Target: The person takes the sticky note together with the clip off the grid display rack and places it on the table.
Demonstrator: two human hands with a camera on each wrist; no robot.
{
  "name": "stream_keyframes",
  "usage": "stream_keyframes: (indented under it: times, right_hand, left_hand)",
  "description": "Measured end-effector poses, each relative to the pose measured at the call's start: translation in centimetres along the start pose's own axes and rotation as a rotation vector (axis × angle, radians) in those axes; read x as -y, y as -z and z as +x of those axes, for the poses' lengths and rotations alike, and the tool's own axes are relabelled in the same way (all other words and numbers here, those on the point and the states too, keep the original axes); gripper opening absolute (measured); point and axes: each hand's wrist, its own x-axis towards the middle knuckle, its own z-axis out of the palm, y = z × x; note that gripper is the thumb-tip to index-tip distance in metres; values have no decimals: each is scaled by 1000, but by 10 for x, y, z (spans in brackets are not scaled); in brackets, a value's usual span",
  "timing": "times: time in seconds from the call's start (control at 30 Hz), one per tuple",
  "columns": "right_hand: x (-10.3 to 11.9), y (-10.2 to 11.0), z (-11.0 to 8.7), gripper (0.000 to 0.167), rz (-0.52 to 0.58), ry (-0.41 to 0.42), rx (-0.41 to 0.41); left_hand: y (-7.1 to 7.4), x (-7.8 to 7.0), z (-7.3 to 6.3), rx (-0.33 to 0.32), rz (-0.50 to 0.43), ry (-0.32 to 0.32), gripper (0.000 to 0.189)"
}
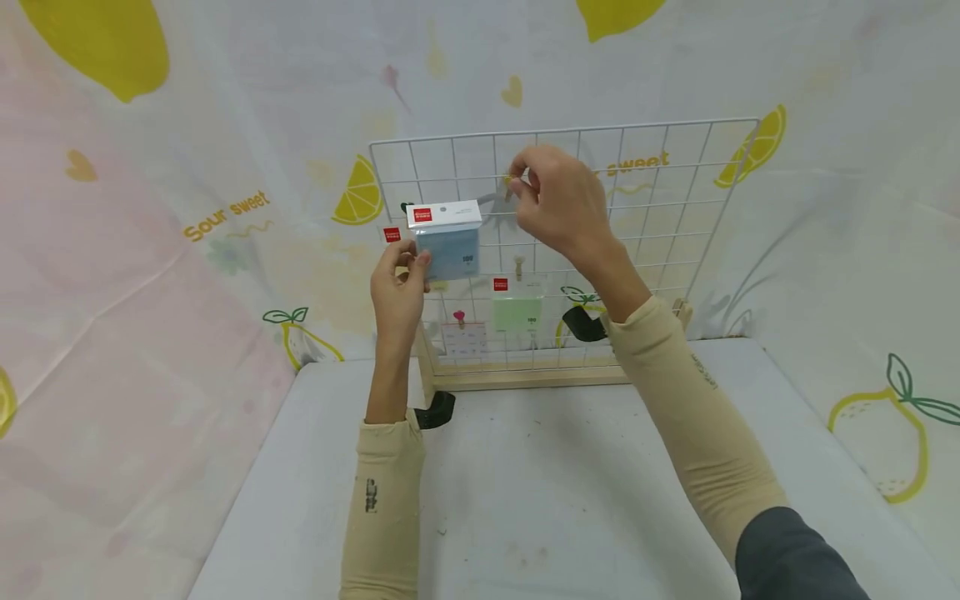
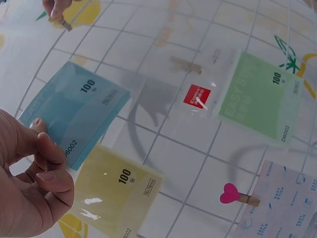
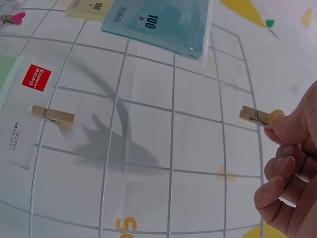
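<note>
My left hand pinches a packet of blue sticky notes by its lower left edge, in front of the white wire grid. Between the thumb and index finger of my right hand is a small wooden clothespin with a yellow decoration, at the upper part of the grid. In the right wrist view its tip lies by a grid wire; whether it grips the wire I cannot tell. The blue packet hangs to the left of the clothespin, apart from it.
On the grid hang a green sticky-note packet under a plain clothespin, a yellow packet, and a patterned pink packet with a pink heart clothespin. A wooden base carries the grid on the white table.
</note>
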Motion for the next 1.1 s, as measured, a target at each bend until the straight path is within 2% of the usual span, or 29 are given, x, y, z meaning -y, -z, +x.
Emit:
stream_keyframes:
  times: [0.23, 0.57, 0.67, 0.9, 1.1]
  right_hand:
    - [-4, 0, -16, 9, 19, 30, 11]
    - [-14, -2, -41, 7, 58, 69, 7]
    - [-19, -3, -48, 6, 74, 76, 5]
    - [-26, -3, -63, 6, 60, 97, 8]
    - [-31, -2, -77, 6, 60, 126, -5]
  left_hand:
    - [8, 15, -1, -13, -3, -29, 20]
    - [20, 19, -9, -15, 18, -22, 20]
    - [24, 15, -11, -22, 11, -25, 21]
    - [30, -12, -22, -9, 23, -9, 17]
    - [36, -10, -27, 23, 37, 28, 17]
